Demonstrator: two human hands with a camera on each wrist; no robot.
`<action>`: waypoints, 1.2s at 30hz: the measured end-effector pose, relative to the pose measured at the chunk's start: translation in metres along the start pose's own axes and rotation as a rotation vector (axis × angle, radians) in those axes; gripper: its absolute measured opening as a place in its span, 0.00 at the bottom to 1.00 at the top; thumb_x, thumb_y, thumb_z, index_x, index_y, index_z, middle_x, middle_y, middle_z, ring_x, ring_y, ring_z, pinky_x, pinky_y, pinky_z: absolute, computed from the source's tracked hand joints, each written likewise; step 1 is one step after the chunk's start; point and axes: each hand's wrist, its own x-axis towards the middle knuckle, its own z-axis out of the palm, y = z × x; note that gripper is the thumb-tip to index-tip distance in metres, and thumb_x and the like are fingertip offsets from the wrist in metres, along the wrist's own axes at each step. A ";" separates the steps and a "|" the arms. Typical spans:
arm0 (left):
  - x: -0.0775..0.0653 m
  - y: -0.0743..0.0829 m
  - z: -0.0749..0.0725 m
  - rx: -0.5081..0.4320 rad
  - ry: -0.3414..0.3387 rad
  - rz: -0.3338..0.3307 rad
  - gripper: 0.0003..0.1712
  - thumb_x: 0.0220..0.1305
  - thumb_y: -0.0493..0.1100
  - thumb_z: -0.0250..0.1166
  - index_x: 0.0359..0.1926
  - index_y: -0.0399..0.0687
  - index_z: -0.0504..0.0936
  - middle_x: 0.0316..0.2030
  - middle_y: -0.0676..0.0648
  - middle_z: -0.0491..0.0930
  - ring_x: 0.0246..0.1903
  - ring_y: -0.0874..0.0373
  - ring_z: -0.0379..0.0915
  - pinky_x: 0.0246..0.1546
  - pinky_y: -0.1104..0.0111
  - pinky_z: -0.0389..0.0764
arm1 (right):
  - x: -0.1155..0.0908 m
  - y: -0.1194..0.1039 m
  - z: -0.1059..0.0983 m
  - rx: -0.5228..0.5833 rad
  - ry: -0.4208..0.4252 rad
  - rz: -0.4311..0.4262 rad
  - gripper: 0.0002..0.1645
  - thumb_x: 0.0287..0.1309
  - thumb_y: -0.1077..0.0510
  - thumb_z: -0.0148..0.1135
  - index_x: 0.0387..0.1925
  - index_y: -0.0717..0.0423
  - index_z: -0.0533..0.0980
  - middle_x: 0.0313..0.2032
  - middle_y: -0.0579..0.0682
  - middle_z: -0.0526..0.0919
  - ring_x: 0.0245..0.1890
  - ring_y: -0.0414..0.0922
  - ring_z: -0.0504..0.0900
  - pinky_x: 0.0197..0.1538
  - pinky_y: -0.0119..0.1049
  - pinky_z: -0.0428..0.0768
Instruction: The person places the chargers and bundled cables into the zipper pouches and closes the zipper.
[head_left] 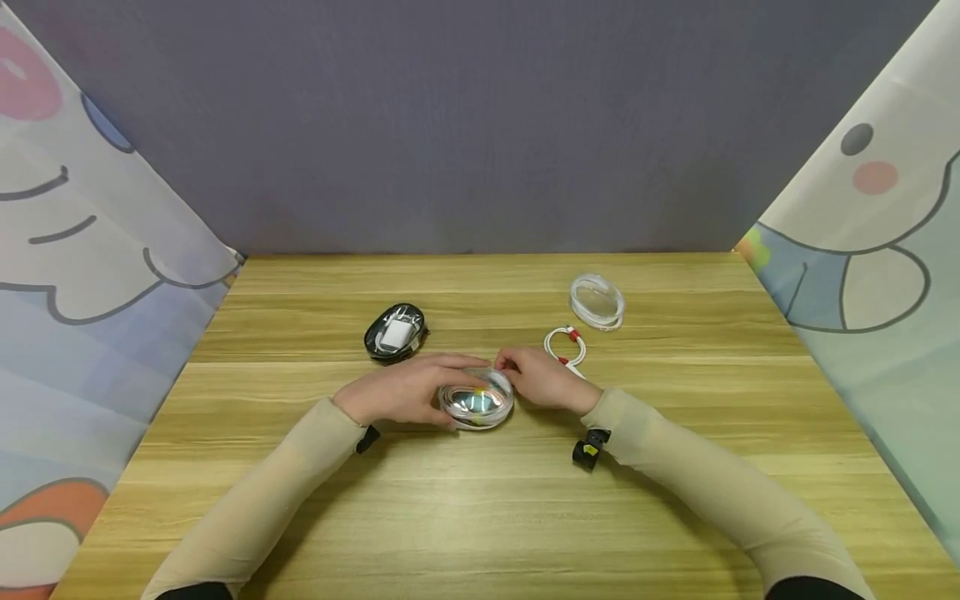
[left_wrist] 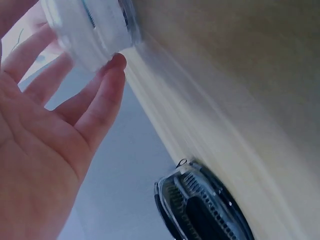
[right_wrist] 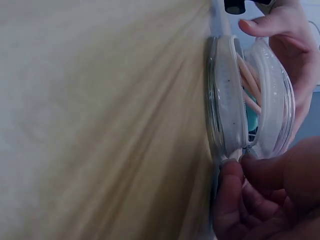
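Note:
A clear oval zip case (head_left: 480, 408) with a white band lies on the table between my hands. My left hand (head_left: 408, 390) holds it from the left, fingers across the top and thumb at the near edge. On the opposite side, the thumb and fingertips of my right hand (head_left: 546, 381) pinch the zipper end at the rim. In the right wrist view the zip gapes, showing a pinkish cable (right_wrist: 250, 82) and something teal (right_wrist: 251, 117) inside. The zipper pull itself is mostly covered by my fingertips.
Behind my left hand sits a black-edged oval case (head_left: 395, 333) with a white charger inside. A coiled white cable (head_left: 553, 342) with red ties lies just beyond my right hand. Farther back is another clear round case (head_left: 597, 302). A grey wall (head_left: 480, 125) bounds the table's far edge.

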 end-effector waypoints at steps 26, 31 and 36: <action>0.008 -0.017 -0.002 -0.092 -0.078 -0.018 0.35 0.55 0.41 0.77 0.64 0.60 0.78 0.73 0.58 0.60 0.69 0.58 0.60 0.60 0.63 0.71 | 0.020 0.003 -0.013 0.333 -0.220 0.147 0.12 0.76 0.65 0.44 0.36 0.59 0.73 0.19 0.54 0.80 0.16 0.46 0.82 0.21 0.36 0.81; 0.008 -0.016 -0.002 -0.107 -0.093 -0.041 0.35 0.55 0.40 0.77 0.64 0.60 0.78 0.73 0.59 0.59 0.67 0.59 0.62 0.51 0.67 0.75 | 0.017 0.002 -0.014 0.352 -0.233 0.154 0.12 0.76 0.65 0.44 0.35 0.60 0.71 0.20 0.55 0.81 0.17 0.47 0.83 0.22 0.37 0.82; 0.009 -0.015 -0.003 -0.076 -0.095 -0.058 0.35 0.54 0.42 0.77 0.64 0.62 0.78 0.73 0.61 0.60 0.65 0.60 0.65 0.48 0.69 0.76 | 0.012 0.003 -0.014 0.378 -0.229 0.149 0.12 0.76 0.66 0.44 0.33 0.60 0.70 0.21 0.56 0.81 0.19 0.48 0.84 0.24 0.38 0.83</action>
